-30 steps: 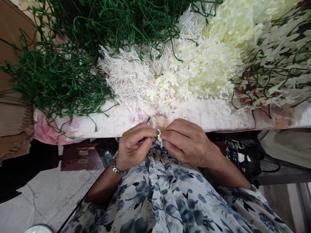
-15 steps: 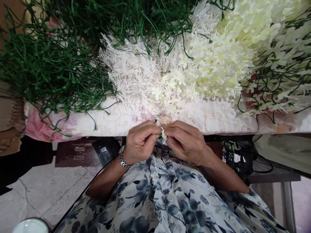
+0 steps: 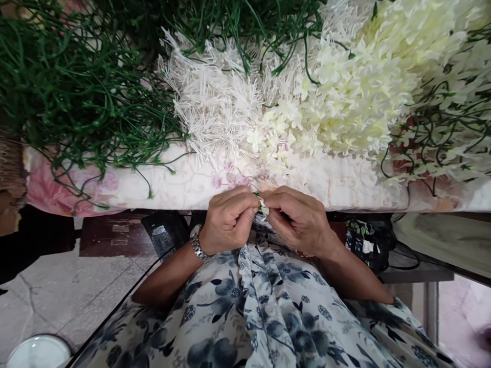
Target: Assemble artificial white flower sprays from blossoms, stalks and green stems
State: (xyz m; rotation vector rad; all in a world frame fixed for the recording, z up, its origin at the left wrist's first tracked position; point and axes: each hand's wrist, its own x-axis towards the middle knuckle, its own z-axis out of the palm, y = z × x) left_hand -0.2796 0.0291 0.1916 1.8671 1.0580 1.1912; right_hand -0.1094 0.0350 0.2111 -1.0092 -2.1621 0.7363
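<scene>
Pinching a small white artificial-looking blossom (image 3: 263,208) from both sides, the left hand (image 3: 232,217) and right hand (image 3: 297,220) grasp it with closed fingers at the near edge of the pale, floral-covered counter (image 3: 337,179). The step looks like seating petals on a stem; the next move likely calls for a steady pinch. Beyond lie dark-green stems (image 3: 95,102), thin white filaments (image 3: 215,102) and creamy blossoms (image 3: 353,97); below, grey floor tiles (image 3: 99,278).
</scene>
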